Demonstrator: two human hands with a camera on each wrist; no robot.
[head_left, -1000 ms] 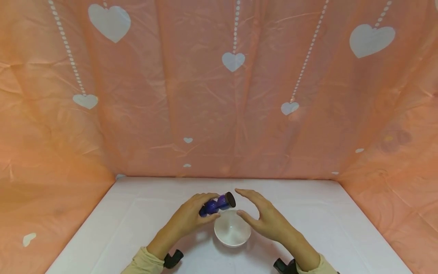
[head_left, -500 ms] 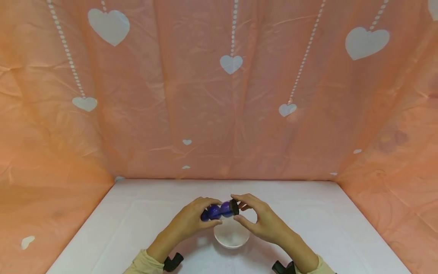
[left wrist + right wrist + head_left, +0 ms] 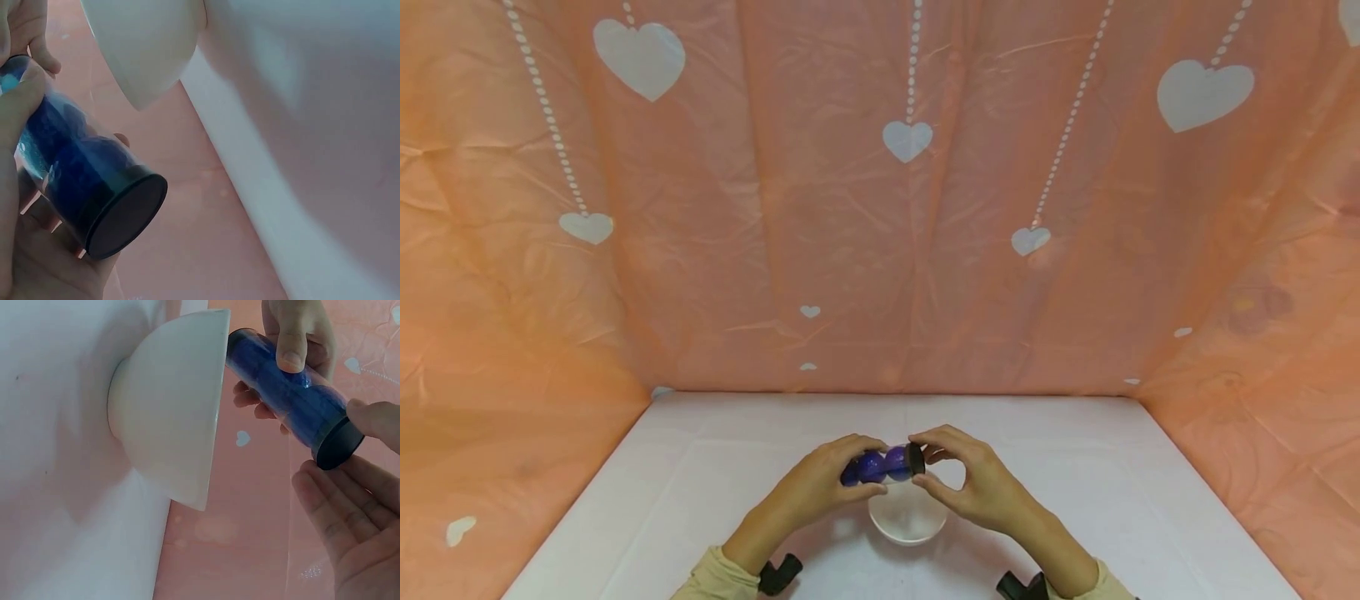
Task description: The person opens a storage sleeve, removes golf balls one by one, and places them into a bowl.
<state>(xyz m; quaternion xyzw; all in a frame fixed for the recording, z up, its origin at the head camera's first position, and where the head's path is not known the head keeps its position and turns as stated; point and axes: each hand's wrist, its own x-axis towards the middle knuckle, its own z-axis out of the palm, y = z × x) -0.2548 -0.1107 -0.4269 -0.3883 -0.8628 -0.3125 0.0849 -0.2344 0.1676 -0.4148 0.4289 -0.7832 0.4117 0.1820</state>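
Note:
My left hand (image 3: 816, 475) grips a clear tube (image 3: 883, 467) that holds dark blue-purple balls and lies nearly level in the air. Both ends of the tube have dark caps; the left end cap (image 3: 127, 215) faces the left wrist camera. Thumb and fingers of my right hand (image 3: 977, 483) pinch the right end cap (image 3: 339, 444). Just beneath the tube, a white bowl (image 3: 907, 521) stands on the table, its far rim partly hidden by the tube and hands in the head view.
A white cloth (image 3: 737, 442) covers the table. Behind it and along both sides hangs an orange curtain (image 3: 850, 233) with white hearts. Dark wrist mounts (image 3: 780, 575) sit below each hand, near the pale sleeves.
My right hand has come left and taken hold of the tube's right cap. The tube has turned more level and moved slightly down. During the last half second little has changed.

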